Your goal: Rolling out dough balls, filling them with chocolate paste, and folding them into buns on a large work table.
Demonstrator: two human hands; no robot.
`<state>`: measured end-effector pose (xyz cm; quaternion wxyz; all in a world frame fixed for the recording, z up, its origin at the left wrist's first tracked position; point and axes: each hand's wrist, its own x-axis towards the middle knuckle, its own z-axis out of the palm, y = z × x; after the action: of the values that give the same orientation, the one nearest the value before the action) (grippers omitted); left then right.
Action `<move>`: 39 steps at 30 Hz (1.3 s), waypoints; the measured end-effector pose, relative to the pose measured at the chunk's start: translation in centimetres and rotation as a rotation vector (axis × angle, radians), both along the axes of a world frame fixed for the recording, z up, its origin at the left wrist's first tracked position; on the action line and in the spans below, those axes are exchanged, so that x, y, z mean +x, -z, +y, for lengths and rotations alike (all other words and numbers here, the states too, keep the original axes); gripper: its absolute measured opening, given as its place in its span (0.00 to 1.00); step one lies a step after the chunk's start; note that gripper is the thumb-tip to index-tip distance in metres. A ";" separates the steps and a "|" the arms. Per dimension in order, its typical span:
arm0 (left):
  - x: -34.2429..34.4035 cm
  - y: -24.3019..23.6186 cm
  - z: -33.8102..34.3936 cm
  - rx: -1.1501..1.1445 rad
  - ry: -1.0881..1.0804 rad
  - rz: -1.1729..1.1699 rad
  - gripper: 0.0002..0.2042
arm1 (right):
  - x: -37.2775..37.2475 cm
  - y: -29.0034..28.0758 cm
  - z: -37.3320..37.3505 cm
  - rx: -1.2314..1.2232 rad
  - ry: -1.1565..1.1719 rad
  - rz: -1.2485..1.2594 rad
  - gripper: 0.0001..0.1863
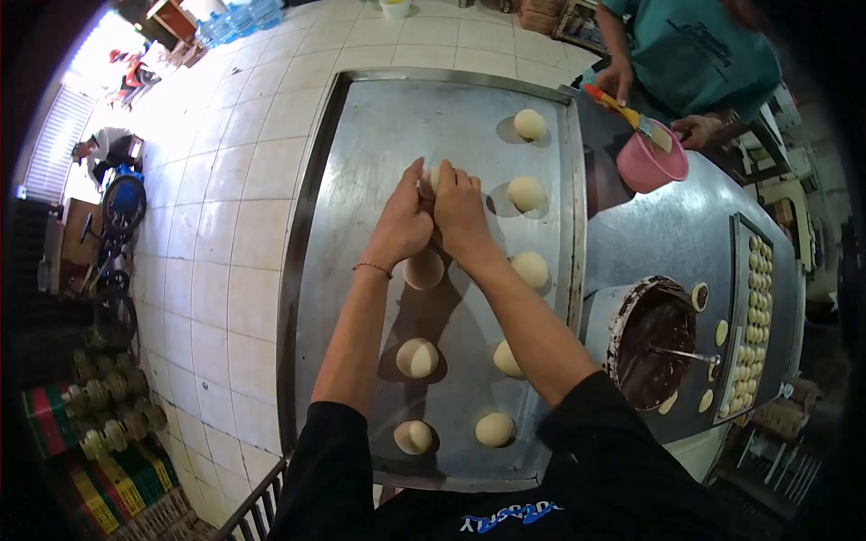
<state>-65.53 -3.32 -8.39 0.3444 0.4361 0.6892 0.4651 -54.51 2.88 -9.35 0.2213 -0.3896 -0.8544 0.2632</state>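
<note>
Both my hands are cupped around a pale dough ball (430, 183) over the metal baking tray (361, 153). My left hand (403, 219) curves round its left side, and my right hand (461, 209) closes on it from the right. Much of this ball is hidden by my fingers. Just below my hands sits another round dough ball (422, 270), partly in shadow. More balls stand apart in two columns, among them one near the tray's far right corner (530, 124) and one beside my right wrist (529, 270). My right forearm covers part of another.
On the metal table to the right stands a large tub of dark brown filling (654, 343) with a spoon. Flat dough pieces lie beside it, and a tray of small dough balls (753, 316) is farther right. A co-worker in a teal shirt (695, 54) holds a brush over a pink bucket (651, 167).
</note>
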 end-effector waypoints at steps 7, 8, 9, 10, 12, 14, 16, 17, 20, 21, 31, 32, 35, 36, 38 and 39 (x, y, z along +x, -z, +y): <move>1.6 1.7 4.1 0.278 0.234 0.690 0.25 | 17.2 -8.6 -11.5 -0.521 -0.089 0.180 0.34; -1.0 4.2 3.8 0.285 0.242 0.752 0.20 | 20.0 -9.5 -13.9 -0.702 -0.174 0.136 0.30; -3.3 4.9 4.2 0.192 0.320 0.735 0.16 | 23.4 -10.0 -16.0 -0.820 -0.231 0.133 0.26; -0.3 4.2 5.3 0.148 0.267 0.641 0.14 | 28.1 -10.1 -17.9 -0.938 -0.231 0.129 0.22; -0.3 1.7 4.6 0.112 0.281 0.781 0.15 | 36.2 -9.9 -20.8 -0.981 -0.011 0.198 0.19; -0.2 -0.8 3.5 0.411 0.062 0.876 0.19 | 44.2 -8.9 -22.4 -0.952 0.335 0.314 0.15; 5.5 -6.0 1.5 0.382 -0.225 0.453 0.20 | 52.2 -5.9 -22.6 -0.736 0.797 0.481 0.12; 5.8 -7.0 -0.6 0.494 -0.159 0.377 0.19 | 55.8 -5.2 -21.7 -0.658 0.991 0.590 0.10; 17.6 -12.7 -7.7 0.372 0.020 -0.370 0.22 | 68.6 0.6 -16.7 -0.355 1.335 0.159 0.14; 19.2 -12.2 -10.7 0.247 0.118 -0.435 0.25 | 71.7 2.2 -14.2 -0.127 1.361 -0.221 0.15; 52.1 -6.7 -12.2 -0.287 0.730 -0.652 0.20 | 82.2 8.1 -1.7 -0.094 1.063 -0.131 0.11; 54.7 -5.3 -10.9 -0.279 0.689 -0.698 0.21 | 81.2 7.2 -1.7 -0.174 0.935 0.185 0.09; 61.6 -3.8 -7.5 -0.266 0.378 -1.006 0.22 | 74.7 -0.3 -4.3 -0.360 0.655 0.685 0.08; 62.6 -3.8 -6.7 -0.271 0.262 -1.153 0.23 | 72.8 -3.5 -5.8 -0.502 0.555 0.849 0.08; 63.1 -4.4 -5.6 -0.276 0.309 -1.393 0.23 | 71.7 -6.2 -8.7 -0.729 0.429 1.047 0.10; 63.1 -4.6 -5.8 -0.286 0.371 -1.636 0.23 | 71.2 -6.6 -9.8 -0.828 0.386 1.085 0.11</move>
<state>-2.48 -9.07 -3.77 0.8566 0.0210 0.1927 0.4783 16.68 -6.95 -2.75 0.4923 -0.3999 -0.3691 0.6793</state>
